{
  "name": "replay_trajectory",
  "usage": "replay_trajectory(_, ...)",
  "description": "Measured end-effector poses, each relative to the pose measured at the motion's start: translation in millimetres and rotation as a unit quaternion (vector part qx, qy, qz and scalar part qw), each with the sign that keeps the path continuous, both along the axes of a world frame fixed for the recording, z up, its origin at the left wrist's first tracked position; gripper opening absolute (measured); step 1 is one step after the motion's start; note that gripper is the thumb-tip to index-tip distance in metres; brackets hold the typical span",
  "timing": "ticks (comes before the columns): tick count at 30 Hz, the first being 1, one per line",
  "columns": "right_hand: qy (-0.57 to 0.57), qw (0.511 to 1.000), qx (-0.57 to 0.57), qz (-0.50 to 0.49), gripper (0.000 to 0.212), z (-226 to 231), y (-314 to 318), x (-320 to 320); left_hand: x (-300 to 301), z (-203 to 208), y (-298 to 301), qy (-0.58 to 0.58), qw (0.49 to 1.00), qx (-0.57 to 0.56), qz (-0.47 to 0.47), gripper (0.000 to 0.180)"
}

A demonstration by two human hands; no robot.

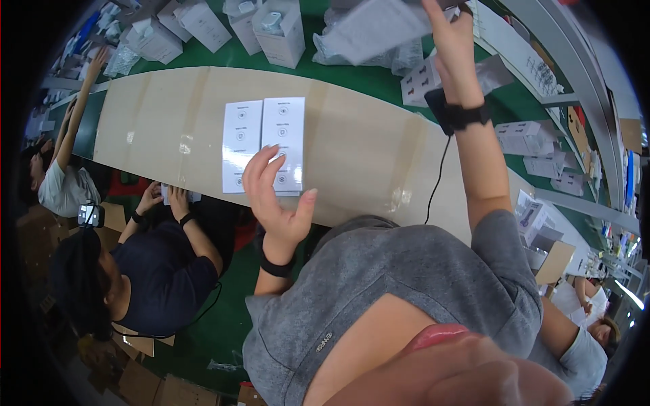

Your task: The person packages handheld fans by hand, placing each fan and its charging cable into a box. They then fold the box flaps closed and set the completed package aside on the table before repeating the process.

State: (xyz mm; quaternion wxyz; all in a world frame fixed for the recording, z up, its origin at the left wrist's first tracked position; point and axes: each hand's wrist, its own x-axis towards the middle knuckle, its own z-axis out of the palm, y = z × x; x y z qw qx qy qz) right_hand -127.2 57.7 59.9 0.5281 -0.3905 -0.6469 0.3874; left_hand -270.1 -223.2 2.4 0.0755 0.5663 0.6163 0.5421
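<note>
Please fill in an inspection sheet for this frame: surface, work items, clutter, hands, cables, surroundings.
Surface: tan board with tape strips, on a green bench.
Work items: two white printed pieces side by side on the board; a blurred white item at the top edge.
Clutter: white boxes and clear plastic wrapping beyond the board.
Left hand: open, fingers over the printed pieces; contact unclear.
Right hand: stretched out beside the blurred white item; grip unclear.
Cables: black cable hanging from the right wrist's black strap.
Surroundings: co-worker in a dark shirt at left; grey metal frame at right.
</note>
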Motion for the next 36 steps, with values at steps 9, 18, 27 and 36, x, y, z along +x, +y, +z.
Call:
replay_trajectory(9, -0.145, 0.898, 0.222, -0.352, 0.090, -83.8, 186.1, -51.3, 13.9, -32.4, -26.4, 0.186, 0.932, -0.292, 0.104, 0.073)
replay_trajectory(18, -0.590, 0.773, 0.107, -0.206, 0.068, -147.0, 184.8, -30.3, 41.4, -44.1, -56.9, 0.209, 0.938, -0.246, 0.125, 0.071)
replay_trajectory(27, -0.288, 0.780, 0.192, 0.522, 0.083, 1.0, -90.8, -12.7, 12.4, 25.2, -39.7, -0.120, 0.970, -0.207, 0.052, 0.063)
replay_trajectory(36, -0.229, 0.861, -0.041, 0.451, 0.095, -0.1, -163.9, 84.7, 41.2, 66.4, 6.8, -0.569, 0.814, -0.061, -0.098, 0.085)
